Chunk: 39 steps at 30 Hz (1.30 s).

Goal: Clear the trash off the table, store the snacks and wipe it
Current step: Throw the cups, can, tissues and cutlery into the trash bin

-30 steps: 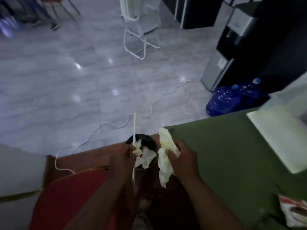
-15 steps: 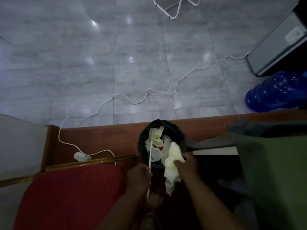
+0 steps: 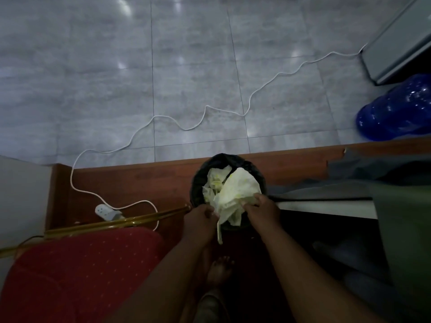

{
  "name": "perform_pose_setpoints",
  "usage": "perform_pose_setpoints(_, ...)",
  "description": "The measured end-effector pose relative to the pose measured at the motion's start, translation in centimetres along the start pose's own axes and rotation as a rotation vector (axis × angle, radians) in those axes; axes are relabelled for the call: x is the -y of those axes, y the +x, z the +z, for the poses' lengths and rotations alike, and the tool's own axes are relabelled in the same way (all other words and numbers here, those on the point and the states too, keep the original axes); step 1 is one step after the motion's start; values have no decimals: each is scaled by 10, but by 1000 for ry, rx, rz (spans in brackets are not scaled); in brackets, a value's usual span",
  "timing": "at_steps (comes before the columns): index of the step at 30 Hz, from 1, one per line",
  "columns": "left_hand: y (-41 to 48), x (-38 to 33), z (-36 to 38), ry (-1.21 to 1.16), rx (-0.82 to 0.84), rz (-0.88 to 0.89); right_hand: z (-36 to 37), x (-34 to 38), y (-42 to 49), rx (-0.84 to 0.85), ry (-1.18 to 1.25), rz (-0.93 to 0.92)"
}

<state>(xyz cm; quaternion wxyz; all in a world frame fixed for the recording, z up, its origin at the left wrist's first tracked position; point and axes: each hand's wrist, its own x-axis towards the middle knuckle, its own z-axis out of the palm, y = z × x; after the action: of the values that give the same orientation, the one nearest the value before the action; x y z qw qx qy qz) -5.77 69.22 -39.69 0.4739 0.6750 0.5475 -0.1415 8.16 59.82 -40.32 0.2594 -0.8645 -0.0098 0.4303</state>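
At nine o'clock of the bin sits a red chair seat point(image 3: 77, 271) with a gold-coloured frame, and just above it a white power strip point(image 3: 106, 212) lies on the brown wooden floor strip, its white cord point(image 3: 203, 113) snaking away over the grey tiles toward one o'clock. The left hand point(image 3: 198, 221) is at the seven o'clock edge of the black-lined trash bin point(image 3: 200, 180), fingers pinched on the lower tail of a crumpled white tissue wad point(image 3: 235, 194). The wad hangs over the bin's mouth, above more crumpled white tissue point(image 3: 215, 177) already inside. The right hand point(image 3: 262, 212), at five o'clock of the bin, is clenched on the wad's right side. At three o'clock a green cloth point(image 3: 405, 217) drapes over the tabletop's pale edge point(image 3: 326, 207). A blue water bottle point(image 3: 396, 110) lies on the tiles at two o'clock.
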Motion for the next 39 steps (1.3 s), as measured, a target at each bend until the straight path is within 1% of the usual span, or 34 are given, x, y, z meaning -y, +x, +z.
perform_pose_setpoints(5, -22, -4, 3, -43, -6, -11, -4, -8, -23, -26, 93, -31)
perform_pose_setpoints(12, -73, -28, -7, -110, -58, 38, -29, 3, -74, -34, 174, -115)
perform_pose_setpoints(17, -134, -65, -41, -121, -108, 184, -71, 33, -141, -61, 213, -256)
perform_pose_setpoints(19, -163, -84, -61, -87, -125, 247, -93, 46, -176, -92, 247, -321)
perform_pose_setpoints(22, -220, -111, -85, -109, -170, 307, -132, 56, -234, -158, 260, -426)
perform_pose_setpoints(25, -274, -136, -100, -121, -238, 397, -170, 55, -286, -194, 338, -458)
perform_pose_setpoints(28, -317, -155, -106, -116, -264, 489, -208, 40, -331, -287, 322, -500)
perform_pose_setpoints(31, -363, -172, -95, -118, -248, 558, -244, 2, -370, -367, 338, -473)
perform_pose_setpoints(33, -389, -185, -82, -135, -213, 591, -267, -27, -392, -415, 343, -452)
perform_pose_setpoints(36, -426, -202, -48, -111, -133, 657, -302, -83, -422, -533, 335, -417)
perform_pose_setpoints(39, -456, -215, -6, -60, -60, 725, -328, -141, -446, -628, 334, -331)
